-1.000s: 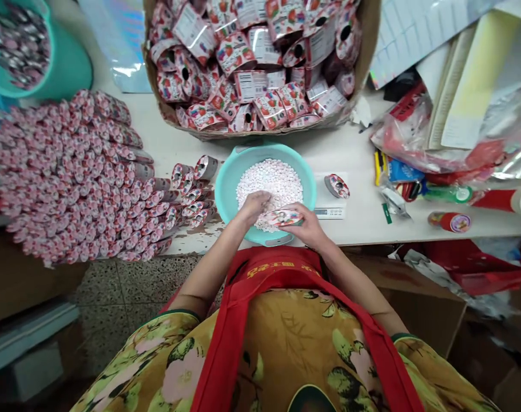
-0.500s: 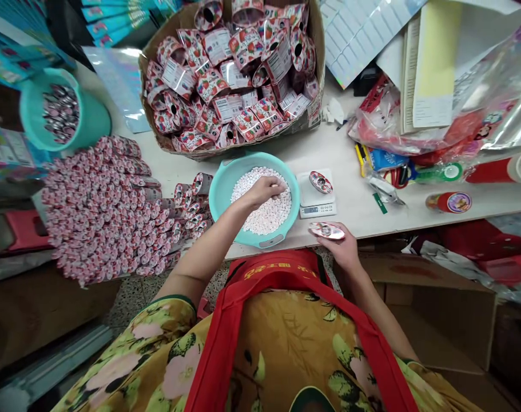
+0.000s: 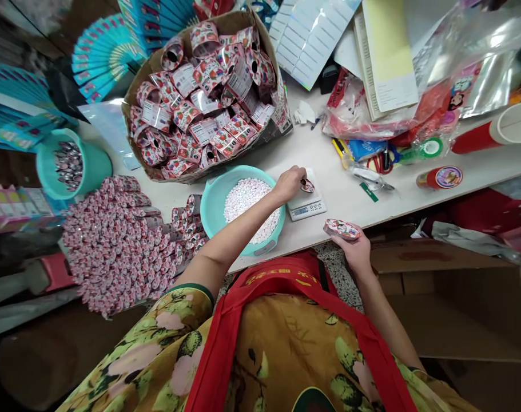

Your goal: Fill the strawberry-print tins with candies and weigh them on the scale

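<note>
My left hand (image 3: 289, 184) is over the small white digital scale (image 3: 308, 210), its fingers pinched at the dark round opening of a strawberry-printed candy pack (image 3: 308, 186) on the weighing plate. What the fingertips hold, if anything, is hidden. My left forearm crosses the turquoise basin (image 3: 209, 213), which holds many small white-pink candies (image 3: 245, 201). To the right of the scale, just off the table's front edge, my right hand (image 3: 355, 247) grips another candy pack (image 3: 342, 229), its printed end facing up.
A cardboard box (image 3: 187, 176) of similar packs stands behind the basin. Many packs (image 3: 118, 246) are massed at left, near a turquoise bucket (image 3: 98, 166) of small wrapped pieces. At right lie a yellow cutter (image 3: 339, 150), plastic bags, a round-lidded container (image 3: 446, 177) and a red cup (image 3: 478, 137).
My left hand has moved right from the candies in the basin to the pack on the scale. The right hand still holds its pack. The camera view has turned.
</note>
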`<action>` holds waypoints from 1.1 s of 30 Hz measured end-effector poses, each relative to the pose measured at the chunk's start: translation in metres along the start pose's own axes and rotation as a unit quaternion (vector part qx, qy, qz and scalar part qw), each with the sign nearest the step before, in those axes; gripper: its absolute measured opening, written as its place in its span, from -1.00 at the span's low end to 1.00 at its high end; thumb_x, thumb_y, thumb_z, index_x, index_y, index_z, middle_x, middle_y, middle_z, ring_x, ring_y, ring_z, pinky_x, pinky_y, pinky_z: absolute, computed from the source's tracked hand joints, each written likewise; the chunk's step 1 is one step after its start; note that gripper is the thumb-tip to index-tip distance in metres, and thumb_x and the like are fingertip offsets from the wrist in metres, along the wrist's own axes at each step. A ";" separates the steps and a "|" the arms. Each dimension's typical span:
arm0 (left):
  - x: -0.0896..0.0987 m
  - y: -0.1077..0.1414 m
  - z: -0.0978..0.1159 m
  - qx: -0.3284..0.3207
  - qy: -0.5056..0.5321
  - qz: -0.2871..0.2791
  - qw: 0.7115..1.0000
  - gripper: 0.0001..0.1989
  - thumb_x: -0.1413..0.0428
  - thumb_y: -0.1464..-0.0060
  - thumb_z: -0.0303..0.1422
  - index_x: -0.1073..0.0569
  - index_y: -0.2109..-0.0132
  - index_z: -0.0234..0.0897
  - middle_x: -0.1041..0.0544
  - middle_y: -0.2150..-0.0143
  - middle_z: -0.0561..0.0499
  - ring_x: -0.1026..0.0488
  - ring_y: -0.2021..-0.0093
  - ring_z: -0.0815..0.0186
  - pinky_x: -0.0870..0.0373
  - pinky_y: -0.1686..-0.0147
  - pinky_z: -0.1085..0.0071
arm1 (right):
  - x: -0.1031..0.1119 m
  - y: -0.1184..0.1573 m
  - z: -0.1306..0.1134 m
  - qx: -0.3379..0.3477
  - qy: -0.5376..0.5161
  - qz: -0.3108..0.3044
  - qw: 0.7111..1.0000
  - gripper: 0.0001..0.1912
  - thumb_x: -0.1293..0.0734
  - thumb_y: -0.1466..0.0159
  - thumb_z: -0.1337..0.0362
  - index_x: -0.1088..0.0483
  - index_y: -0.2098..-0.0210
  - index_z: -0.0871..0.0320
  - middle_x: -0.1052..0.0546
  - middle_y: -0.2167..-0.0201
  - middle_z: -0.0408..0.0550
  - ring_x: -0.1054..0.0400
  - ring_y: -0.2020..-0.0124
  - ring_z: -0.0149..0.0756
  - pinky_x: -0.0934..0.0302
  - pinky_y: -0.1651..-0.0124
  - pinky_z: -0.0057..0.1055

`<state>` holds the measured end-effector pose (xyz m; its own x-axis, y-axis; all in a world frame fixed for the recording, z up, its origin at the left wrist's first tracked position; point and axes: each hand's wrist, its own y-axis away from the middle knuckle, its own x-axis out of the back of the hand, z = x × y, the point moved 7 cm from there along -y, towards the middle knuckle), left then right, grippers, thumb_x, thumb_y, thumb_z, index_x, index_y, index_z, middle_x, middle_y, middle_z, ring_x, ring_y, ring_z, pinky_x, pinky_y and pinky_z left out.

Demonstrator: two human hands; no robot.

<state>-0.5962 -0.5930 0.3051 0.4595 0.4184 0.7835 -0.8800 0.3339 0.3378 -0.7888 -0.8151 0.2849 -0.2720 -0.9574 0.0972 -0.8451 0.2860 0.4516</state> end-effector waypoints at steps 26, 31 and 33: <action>0.010 0.021 0.004 -0.012 -0.106 0.008 0.994 -0.69 0.08 -0.39 -0.40 -0.53 -0.06 -0.32 -0.59 -0.05 -0.24 -0.54 0.02 0.11 -0.33 0.22 0.33 | -0.027 -0.047 -0.014 0.063 0.063 0.030 0.996 -0.31 -0.65 0.19 0.06 -0.46 0.12 0.19 -0.57 0.22 -0.06 -0.46 0.21 -0.23 -0.39 -0.07 -0.11; 0.116 0.115 -0.078 0.170 -0.065 0.212 0.960 -0.67 0.01 -0.38 -0.20 -0.52 -0.13 -0.17 -0.60 -0.09 -0.13 -0.55 0.00 0.14 -0.33 0.20 0.37 | -0.102 -0.115 -0.022 0.159 0.122 0.035 0.979 -0.19 -0.63 0.25 -0.06 -0.47 0.10 0.22 -0.55 0.20 -0.02 -0.45 0.17 -0.16 -0.35 -0.11 0.01; 0.152 0.178 -0.132 0.287 -0.072 0.253 0.921 -0.65 0.00 -0.36 -0.16 -0.53 -0.14 -0.15 -0.62 -0.06 -0.13 -0.56 0.03 0.12 -0.32 0.19 0.37 | -0.129 -0.132 -0.020 0.167 0.161 0.023 0.972 -0.19 -0.60 0.24 -0.15 -0.46 0.13 0.21 -0.55 0.22 0.01 -0.44 0.17 -0.10 -0.35 -0.09 0.04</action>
<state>-0.6677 -0.3587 0.4156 -0.0121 0.2682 0.9633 -0.9149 -0.3917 0.0975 -0.6331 -0.7299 0.2311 -0.2001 -0.8914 0.4067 -0.9527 0.2739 0.1315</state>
